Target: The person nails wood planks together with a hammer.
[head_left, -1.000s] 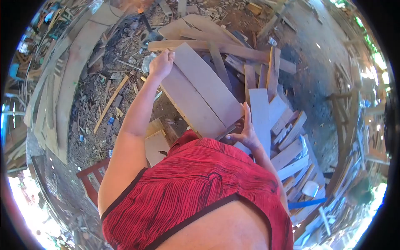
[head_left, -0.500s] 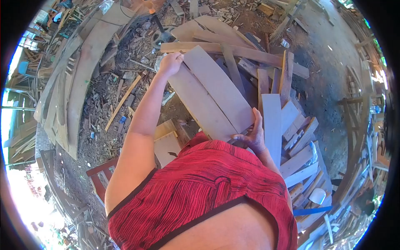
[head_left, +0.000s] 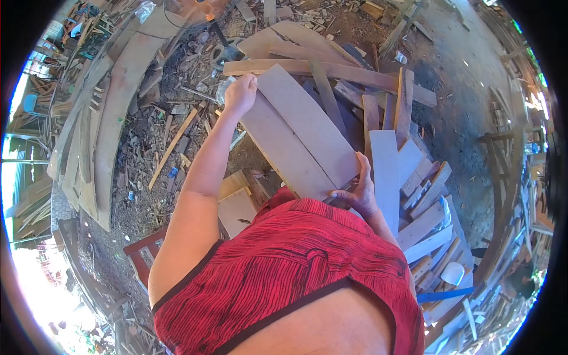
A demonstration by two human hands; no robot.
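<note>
Two flat wooden boards lie side by side in front of my red shirt, a dark narrow gap running between them. The left board [head_left: 277, 136] is partly covered at its far end by my left hand [head_left: 241, 96], whose fingers are curled closed over that end. At the near right corner of the right board [head_left: 313, 127], my right hand [head_left: 360, 192] grips with the thumb on the near edge and the fingers along the side. The undersides of the boards are hidden.
A long beam [head_left: 331, 71] crosses behind the boards. Stacked planks [head_left: 386, 177] and offcuts crowd the right side. Wood scraps and a thin yellowish stick [head_left: 173, 148] litter the ground at left, near a big curved slab [head_left: 112, 136]. A reddish slatted piece [head_left: 142, 257] stands lower left.
The view has shifted slightly. Both hands keep their hold on the boards, which stay in nearly the same position.
</note>
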